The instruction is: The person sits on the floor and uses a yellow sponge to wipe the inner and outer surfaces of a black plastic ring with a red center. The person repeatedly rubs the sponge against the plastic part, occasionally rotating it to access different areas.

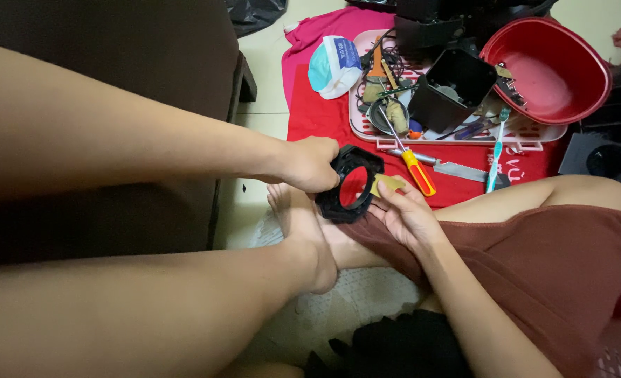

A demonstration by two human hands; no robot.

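Low over the lap, the left hand (310,164) grips a black ring-shaped frame (349,183) by its rim, held on edge. Beside it the right hand (405,213) pinches a small yellowish piece (389,184) against the frame's right side. Beyond, a yellow-handled screwdriver (417,170) lies on the red cloth (317,112) near a pink tray (457,134).

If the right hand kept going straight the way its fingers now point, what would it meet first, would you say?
The right hand points up and left, and its fingers already touch the black ring-shaped frame that the left hand holds, with a small yellowish piece at its fingertips. So the frame comes first, as far as depth can be judged.
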